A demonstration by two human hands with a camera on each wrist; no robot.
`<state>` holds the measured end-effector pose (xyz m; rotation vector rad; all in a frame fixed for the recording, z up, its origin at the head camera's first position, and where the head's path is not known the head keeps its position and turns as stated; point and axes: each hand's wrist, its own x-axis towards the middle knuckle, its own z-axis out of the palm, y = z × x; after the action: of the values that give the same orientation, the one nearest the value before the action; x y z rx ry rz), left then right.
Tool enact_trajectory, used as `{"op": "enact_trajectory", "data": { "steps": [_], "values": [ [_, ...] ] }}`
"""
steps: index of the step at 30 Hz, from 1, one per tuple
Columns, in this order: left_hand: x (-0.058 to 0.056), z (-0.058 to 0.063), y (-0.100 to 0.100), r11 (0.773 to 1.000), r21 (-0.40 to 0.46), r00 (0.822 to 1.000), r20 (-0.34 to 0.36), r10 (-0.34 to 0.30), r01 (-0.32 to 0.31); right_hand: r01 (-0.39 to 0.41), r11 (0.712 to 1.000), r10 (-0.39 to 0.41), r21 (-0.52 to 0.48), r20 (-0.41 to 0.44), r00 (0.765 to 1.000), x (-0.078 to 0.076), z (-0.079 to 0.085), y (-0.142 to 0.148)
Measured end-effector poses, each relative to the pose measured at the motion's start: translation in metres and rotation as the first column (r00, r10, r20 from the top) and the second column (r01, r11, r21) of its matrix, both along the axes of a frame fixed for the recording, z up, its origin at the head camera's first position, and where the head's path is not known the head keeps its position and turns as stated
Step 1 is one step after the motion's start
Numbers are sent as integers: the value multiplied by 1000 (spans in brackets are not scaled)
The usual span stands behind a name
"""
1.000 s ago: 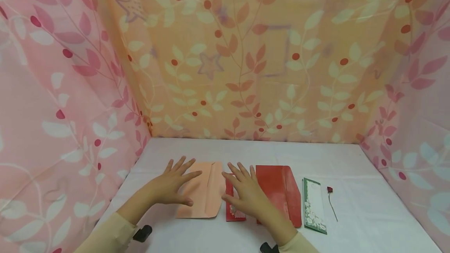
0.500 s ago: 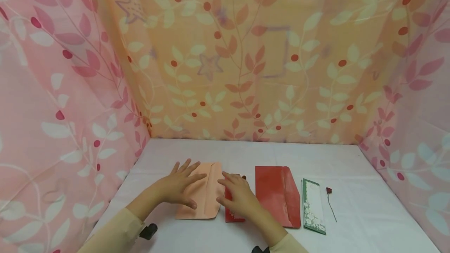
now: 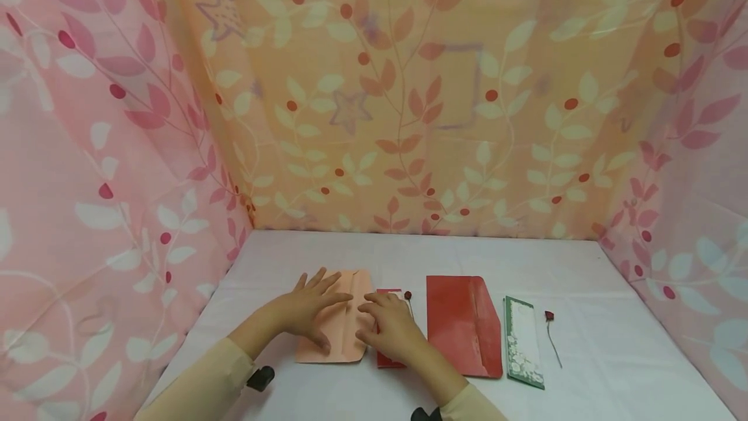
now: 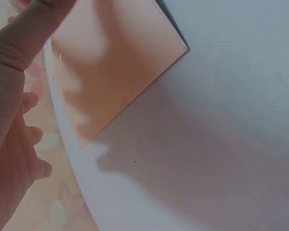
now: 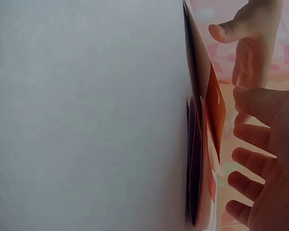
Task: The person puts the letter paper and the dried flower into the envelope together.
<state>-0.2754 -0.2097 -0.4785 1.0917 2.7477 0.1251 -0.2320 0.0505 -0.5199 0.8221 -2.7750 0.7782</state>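
Note:
My left hand [image 3: 306, 314] hovers with spread fingers over the left part of a peach envelope [image 3: 346, 338], which lies flat on the white table. In the left wrist view, the finger shadows fall on the envelope [image 4: 106, 72]. My right hand [image 3: 390, 323] is above a narrow red card [image 3: 389, 362], its fingertips reaching over the envelope's right edge. The right wrist view shows the right fingers [image 5: 253, 137] apart from the paper and slightly bent. A small dark red dried rose [image 3: 408, 295] shows beside the card, its lower stem hidden by the hand. Neither hand holds anything.
A larger red envelope [image 3: 458, 323] lies right of the right hand. Farther right are a green-bordered card with white flowers [image 3: 522, 343] and a second dried rose [image 3: 549, 317]. Floral curtains [image 3: 403, 96] stand around the white table [image 3: 467, 255].
My right hand has moved left and slightly down, off the red envelope and over the red card, uncovering the dried rose there. My left hand has shifted right, farther over the peach envelope.

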Motion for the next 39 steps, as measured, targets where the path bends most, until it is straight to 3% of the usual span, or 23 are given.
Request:
{"op": "enact_trajectory", "data": {
  "steps": [12, 23, 32, 39],
  "values": [
    [-7, 2, 11, 1000, -19, 996, 88, 21, -20, 30, 997, -29, 66, -15, 999, -7, -12, -6],
    [-10, -2, 20, 996, -49, 984, 154, 88, -81, 33, 994, -30, 100, -37, 999, -10, -17, -7],
    [-12, -4, 20, 995, -9, 974, 202, 99, -99, 5, 989, 6, 145, -77, 997, -11, -20, -10],
    [-13, -3, 18, 995, 2, 970, 223, 94, -97, -1, 988, 11, 156, -61, 998, -9, -16, -10]
  ]
}}
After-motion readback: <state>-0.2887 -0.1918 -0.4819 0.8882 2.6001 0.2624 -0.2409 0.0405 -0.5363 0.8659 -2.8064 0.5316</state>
